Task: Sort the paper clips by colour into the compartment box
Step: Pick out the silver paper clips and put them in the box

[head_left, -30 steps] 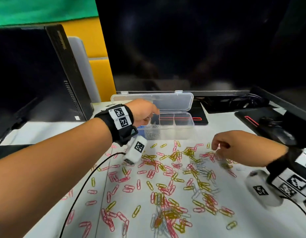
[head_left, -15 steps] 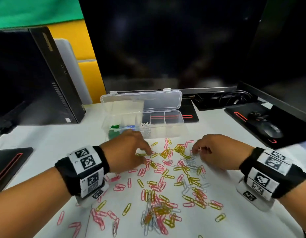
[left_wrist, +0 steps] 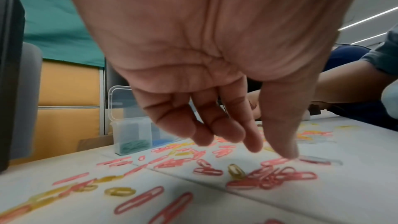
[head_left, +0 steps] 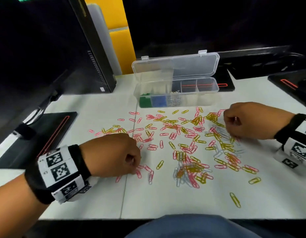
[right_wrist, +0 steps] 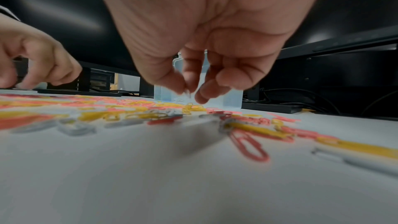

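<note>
Pink, yellow and white paper clips (head_left: 183,145) lie scattered over the white table. The clear compartment box (head_left: 208,98) stands behind them with its lid up; green clips (head_left: 145,101), blue clips (head_left: 159,101) and white clips (head_left: 173,100) fill its left compartments. My left hand (head_left: 137,166) is low over pink clips at the near left. Its fingers hang down loosely (left_wrist: 271,151), the thumb tip touches the table beside a pink clip (left_wrist: 277,160), and it holds nothing. My right hand (head_left: 227,120) hovers over the right of the pile, pinching what looks like a white clip (right_wrist: 187,91) between thumb and fingers.
A dark monitor spans the back and a black computer case (head_left: 90,48) stands at the back left. Black pads with red lines lie at the left (head_left: 51,134) and the right (head_left: 289,83). The table's front edge (head_left: 166,218) runs close to my lap.
My left hand has drawn back from the box to the pink clips at the near left. My right hand has stayed over the right of the pile, still pinching.
</note>
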### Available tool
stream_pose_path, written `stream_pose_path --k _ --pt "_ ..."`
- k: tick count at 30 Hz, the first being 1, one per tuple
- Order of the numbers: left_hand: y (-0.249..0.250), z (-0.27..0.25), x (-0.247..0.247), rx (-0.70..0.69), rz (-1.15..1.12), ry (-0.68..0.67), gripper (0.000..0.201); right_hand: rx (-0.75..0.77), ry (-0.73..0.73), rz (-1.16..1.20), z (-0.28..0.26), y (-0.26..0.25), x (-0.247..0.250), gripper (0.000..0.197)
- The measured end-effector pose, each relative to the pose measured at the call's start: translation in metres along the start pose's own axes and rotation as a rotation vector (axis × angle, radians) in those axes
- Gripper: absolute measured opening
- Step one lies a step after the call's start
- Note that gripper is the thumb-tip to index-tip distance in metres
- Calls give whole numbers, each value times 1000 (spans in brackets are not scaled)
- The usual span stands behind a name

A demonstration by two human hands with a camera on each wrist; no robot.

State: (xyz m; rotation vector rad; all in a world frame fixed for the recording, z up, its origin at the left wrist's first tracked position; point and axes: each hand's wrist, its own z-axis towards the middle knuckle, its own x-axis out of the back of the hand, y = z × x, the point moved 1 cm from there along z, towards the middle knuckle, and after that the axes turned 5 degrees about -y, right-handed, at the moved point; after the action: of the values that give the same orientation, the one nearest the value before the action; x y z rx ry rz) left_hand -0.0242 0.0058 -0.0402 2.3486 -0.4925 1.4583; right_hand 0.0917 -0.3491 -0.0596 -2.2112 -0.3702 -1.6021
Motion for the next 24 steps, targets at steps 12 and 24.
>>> stream_pose_path --k 12,24 --pt "18 14 -22 -278 -7 142 16 -29 61 217 -3 4 7 23" --pt "31 27 0 -61 -617 23 25 579 3 -37 -4 -90 -7 26"
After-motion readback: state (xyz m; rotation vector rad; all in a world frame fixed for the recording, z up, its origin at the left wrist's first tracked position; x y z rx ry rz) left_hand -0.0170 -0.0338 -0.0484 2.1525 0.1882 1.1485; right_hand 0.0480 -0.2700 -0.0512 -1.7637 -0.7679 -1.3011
